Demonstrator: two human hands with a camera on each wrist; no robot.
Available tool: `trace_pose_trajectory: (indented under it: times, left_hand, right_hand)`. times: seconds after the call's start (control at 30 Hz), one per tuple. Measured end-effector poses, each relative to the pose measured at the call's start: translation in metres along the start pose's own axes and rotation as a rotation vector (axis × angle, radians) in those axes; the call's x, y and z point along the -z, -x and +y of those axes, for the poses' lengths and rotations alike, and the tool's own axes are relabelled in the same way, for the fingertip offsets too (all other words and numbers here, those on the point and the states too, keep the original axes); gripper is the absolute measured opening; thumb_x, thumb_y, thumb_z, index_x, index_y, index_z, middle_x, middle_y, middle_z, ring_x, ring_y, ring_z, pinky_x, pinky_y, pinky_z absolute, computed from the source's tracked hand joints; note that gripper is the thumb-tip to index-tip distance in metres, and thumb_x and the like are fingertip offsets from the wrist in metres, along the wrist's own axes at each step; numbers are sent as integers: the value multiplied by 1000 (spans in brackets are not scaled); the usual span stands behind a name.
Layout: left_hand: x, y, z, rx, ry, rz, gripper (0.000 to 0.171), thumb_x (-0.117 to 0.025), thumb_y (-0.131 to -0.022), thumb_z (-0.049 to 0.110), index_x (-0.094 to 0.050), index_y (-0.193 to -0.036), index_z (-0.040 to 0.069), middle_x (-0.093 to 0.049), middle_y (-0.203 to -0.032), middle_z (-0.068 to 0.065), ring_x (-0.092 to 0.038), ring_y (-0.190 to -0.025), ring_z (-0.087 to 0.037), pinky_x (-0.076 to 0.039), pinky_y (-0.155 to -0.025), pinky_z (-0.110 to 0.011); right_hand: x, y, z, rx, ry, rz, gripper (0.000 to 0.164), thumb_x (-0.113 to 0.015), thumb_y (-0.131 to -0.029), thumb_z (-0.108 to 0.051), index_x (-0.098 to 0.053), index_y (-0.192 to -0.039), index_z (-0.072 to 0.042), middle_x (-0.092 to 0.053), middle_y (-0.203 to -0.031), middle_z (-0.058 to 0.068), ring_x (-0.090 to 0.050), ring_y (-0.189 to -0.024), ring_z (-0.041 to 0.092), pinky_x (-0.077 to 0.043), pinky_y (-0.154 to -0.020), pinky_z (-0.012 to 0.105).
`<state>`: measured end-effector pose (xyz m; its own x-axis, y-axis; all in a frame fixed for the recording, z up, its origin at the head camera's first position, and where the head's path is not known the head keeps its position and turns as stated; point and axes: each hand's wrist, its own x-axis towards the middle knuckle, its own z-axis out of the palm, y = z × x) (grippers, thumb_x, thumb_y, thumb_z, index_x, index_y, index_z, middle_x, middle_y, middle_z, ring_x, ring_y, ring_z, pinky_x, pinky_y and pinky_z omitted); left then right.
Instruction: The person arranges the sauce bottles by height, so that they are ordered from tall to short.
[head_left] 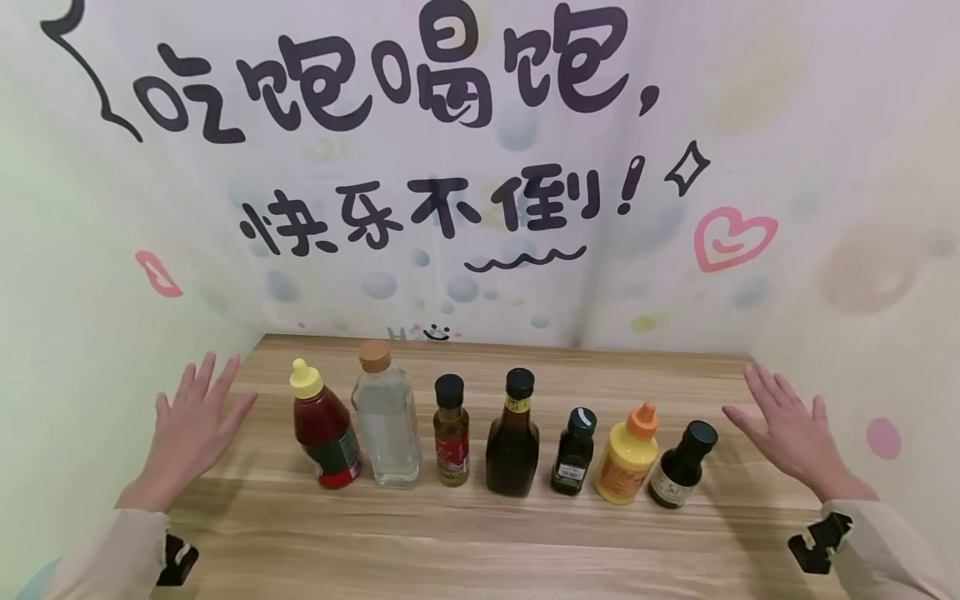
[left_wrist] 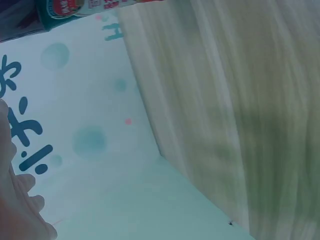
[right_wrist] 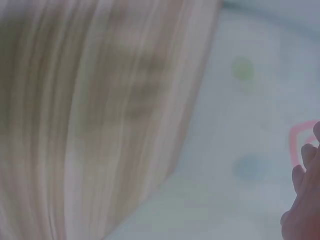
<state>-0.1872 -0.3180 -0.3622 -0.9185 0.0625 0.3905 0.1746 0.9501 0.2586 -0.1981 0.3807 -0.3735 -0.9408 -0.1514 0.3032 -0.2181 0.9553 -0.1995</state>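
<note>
My left hand point(head_left: 191, 433) hovers at the table's left side with fingers spread, holding nothing. Nearest to it stands a dark red squeeze bottle point(head_left: 324, 429) with a yellow cap, its label partly seen in the left wrist view. Rightward in a row follow a clear bottle point(head_left: 387, 429) with a brown cap, a small red-labelled bottle point(head_left: 452, 433), a dark sauce bottle point(head_left: 513, 442), a small dark jar-like bottle point(head_left: 573, 454), a yellow squeeze bottle point(head_left: 627, 458) with an orange tip, and a short dark bottle point(head_left: 681, 467). My right hand point(head_left: 791, 433), fingers straight, is held out right of that last bottle.
The wood-grain table point(head_left: 450, 550) carries the row of bottles. Behind it hangs a white cloth point(head_left: 450, 292) with large dark writing, and pale walls close in at both sides. Dark wrist devices point(head_left: 821, 542) sit at both sleeves.
</note>
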Motion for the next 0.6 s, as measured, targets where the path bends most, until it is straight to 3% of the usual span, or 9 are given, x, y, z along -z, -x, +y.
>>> trace_pose_trajectory:
  times: [0.37, 0.6]
  left_hand:
    - [16, -3, 16, -52, 31, 43, 60, -36, -94, 38, -13, -142, 9, -9, -143, -25, 1, -131, -39, 1, -89, -70]
    - [27, -6, 30, -100, 97, 66, 59, -39, -94, 35, -16, -142, 11, -12, -143, -23, -2, -131, -37, 1, -92, -68]
  right_hand:
    - [26, -6, -6, -9, -42, 25, 74, -45, -91, -38, -1, -142, -10, -1, -144, 21, 6, -131, 33, 20, -89, 61]
    - [43, -14, -14, 4, -58, 27, 74, -46, -91, -37, 0, -142, -10, 1, -145, 20, 7, -131, 34, 21, -90, 59]
